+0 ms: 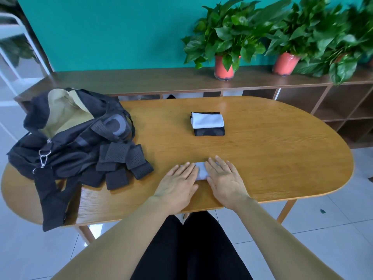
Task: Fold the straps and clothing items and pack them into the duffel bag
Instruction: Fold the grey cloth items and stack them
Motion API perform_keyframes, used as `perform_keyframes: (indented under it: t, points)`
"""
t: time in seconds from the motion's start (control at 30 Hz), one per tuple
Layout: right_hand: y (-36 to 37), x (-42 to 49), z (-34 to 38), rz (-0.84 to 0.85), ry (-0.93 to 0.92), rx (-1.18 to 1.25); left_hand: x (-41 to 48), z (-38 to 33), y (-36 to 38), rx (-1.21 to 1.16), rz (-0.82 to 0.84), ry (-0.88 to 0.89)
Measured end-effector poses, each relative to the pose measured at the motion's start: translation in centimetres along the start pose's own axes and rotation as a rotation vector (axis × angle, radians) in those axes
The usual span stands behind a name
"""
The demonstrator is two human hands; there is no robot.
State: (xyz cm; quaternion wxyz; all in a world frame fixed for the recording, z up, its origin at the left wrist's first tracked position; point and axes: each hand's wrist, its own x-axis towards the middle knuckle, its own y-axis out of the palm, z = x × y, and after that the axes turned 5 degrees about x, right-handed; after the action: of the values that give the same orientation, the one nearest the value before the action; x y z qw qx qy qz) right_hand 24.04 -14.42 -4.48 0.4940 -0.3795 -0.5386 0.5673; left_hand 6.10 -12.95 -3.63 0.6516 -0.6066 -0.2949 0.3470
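Note:
A small folded grey cloth [201, 171] lies near the table's front edge. My left hand [177, 183] and my right hand [225, 178] press flat on it from either side, fingers straight, hiding most of it. Farther back sits a folded stack [207, 123]: a white cloth on top of black perforated pieces. At the left the black duffel bag [66, 128] lies unzipped, its tan lining showing. A tangle of black perforated straps [123, 164] spills from the bag's front onto the table. One wide strap [52, 201] hangs over the table edge.
The oval wooden table [272, 150] stands on a tiled floor. Behind it runs a low wooden shelf [141, 79] with potted plants [226, 43] against a teal wall. My dark-trousered legs are under the table's front edge.

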Motion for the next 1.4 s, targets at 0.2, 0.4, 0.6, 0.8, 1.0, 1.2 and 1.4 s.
perform_keyframes:
  t: [0.2,0.4,0.6,0.8,1.0,1.2,1.4]
  points:
    - [0.6,3.8,-2.6,-0.104,0.097,-0.083,5.1,0.5,0.0,0.033,0.074,-0.006]
    - [0.5,7.8,-5.3,-0.198,0.116,-0.087,10.4,1.5,-0.1,0.056,0.08,-0.022]
    - [0.7,10.7,-7.4,-0.282,0.09,-0.072,13.6,2.2,0.8,0.039,0.022,-0.045]
    - [0.6,11.4,-7.8,-0.358,0.088,0.054,14.8,2.9,0.9,-0.147,-0.131,-0.162]
    - [-0.3,13.3,-6.5,-0.298,0.076,0.057,17.1,4.6,0.2,-0.683,-0.191,-0.415]
    - [0.1,16.1,-7.2,-0.028,0.102,-0.043,18.8,5.6,0.5,-0.828,-0.19,-0.403]
    - [0.6,17.5,-7.9,0.071,0.101,-0.051,20.6,6.2,1.8,-0.5,-0.064,-0.368]
